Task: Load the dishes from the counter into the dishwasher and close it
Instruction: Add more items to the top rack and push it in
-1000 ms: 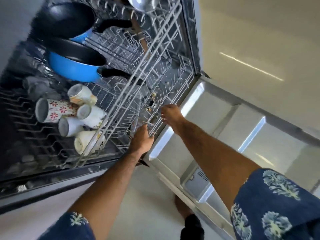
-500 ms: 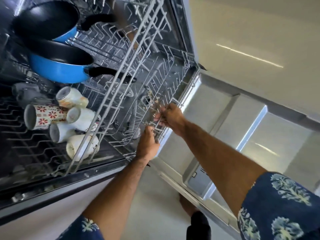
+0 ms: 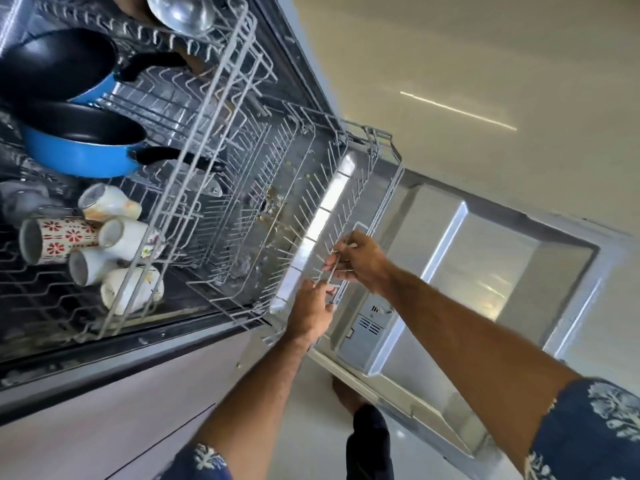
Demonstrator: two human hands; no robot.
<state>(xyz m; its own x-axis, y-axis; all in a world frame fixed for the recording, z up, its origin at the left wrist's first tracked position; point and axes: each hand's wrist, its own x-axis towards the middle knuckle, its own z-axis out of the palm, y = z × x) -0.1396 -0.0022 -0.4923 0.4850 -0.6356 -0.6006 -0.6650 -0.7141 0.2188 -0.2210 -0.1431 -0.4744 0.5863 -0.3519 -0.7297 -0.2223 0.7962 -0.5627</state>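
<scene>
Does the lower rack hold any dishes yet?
No, the lower rack shows only bare tines; both hands grip its front edge.

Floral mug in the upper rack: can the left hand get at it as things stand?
Probably not yet: the left hand grips the lower rack, as does the right hand. The floral mug lies behind the upper rack wires.

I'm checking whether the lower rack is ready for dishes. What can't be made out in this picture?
- Head view: lower rack floor, blurred through the wires; specks there unidentifiable.
- Ladle handle, cut off by the top edge.
- Counter dishes: outside the frame.
- Left hand and right hand fingertips, partly hidden behind the rack's wires.
</scene>
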